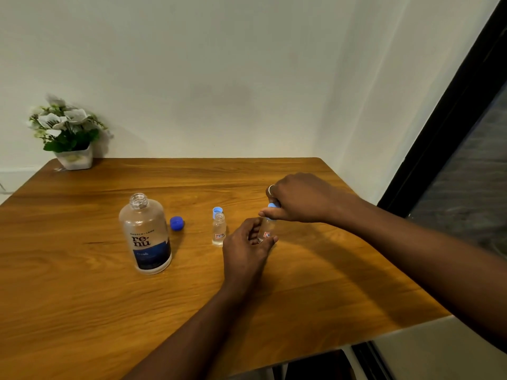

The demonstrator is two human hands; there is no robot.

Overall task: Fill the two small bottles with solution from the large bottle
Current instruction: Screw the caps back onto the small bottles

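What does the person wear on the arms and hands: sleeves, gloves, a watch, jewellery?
Both forearms are bare, with no sleeve in view. The left hand wears no glove or ring that shows. The right hand is also ungloved and has one thin silver-coloured metal ring on a finger. No watch or bracelet shows on either wrist.

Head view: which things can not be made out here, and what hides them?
1. Head view: the held small bottle is mostly covered by the left hand and the right hand, so its fill level is hidden.
2. Its light blue cap sits under the right hand's fingers. Whether it is screwed on or loose cannot be told.
3. The label on the open small bottle is too small to read.
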